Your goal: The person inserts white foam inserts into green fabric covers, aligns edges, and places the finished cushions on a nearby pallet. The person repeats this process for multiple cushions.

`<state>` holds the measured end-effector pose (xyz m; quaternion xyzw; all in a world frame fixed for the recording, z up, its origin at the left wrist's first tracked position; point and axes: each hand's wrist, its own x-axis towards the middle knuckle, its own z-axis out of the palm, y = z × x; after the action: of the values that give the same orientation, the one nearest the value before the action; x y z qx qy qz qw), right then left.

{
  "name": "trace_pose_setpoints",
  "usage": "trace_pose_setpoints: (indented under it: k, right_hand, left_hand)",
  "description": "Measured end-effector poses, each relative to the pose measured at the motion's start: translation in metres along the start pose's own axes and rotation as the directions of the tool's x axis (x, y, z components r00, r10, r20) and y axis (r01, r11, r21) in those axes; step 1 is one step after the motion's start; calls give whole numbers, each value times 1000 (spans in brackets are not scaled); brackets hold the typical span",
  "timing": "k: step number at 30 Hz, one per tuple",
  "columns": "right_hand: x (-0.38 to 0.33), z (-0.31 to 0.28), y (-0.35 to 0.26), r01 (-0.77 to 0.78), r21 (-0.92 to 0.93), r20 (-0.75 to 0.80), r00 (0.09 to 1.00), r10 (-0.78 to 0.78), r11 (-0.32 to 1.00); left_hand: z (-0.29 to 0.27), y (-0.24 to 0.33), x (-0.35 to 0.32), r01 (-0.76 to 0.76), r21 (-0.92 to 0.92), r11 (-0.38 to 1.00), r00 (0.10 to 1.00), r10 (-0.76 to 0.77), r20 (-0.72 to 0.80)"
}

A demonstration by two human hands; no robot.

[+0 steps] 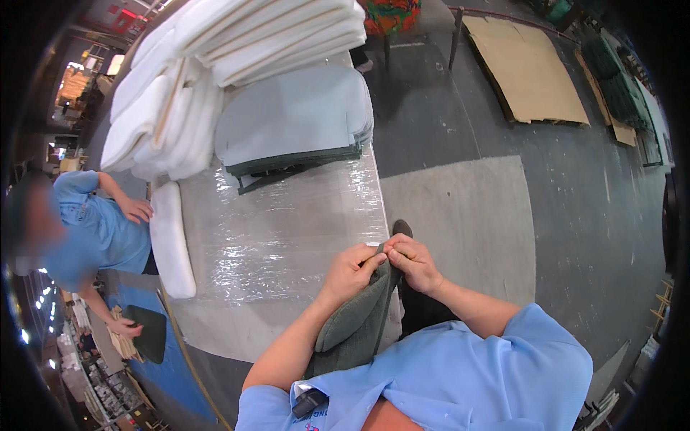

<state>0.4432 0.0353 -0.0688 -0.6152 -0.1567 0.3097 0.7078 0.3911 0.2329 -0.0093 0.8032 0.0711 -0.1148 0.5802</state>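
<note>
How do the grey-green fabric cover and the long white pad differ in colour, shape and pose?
Colour: the grey-green fabric cover is dark; the long white pad is pale.
Shape: the cover is folded and slack; the pad is plump with rounded ends.
Pose: the cover is pinched at its upper end by the left hand and right hand; the pad lies at the table's left edge.
Both look soft.

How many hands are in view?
4: the wearer's left hand and right hand on green fabric; a co-worker's hand by the white pad, another on the dark panel. Others may be hidden.
</note>
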Motion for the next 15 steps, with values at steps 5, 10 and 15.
trace_pose_setpoints:
  k: [5, 10, 15]
  right_hand:
    - [2, 1, 21, -103, 191, 13, 995, 102, 976]
    - [4, -1, 70, -247, 145, 26, 969, 246, 958]
    - [16, -3, 95, -338, -112, 0, 940, 340, 935]
  left_hand:
    - [-1, -35, 14, 102, -5, 995, 993, -102, 54]
    - [7, -76, 28, 106, 27, 994, 992, -108, 71]
    - [1, -97, 46, 304, 87, 949, 927, -315, 202]
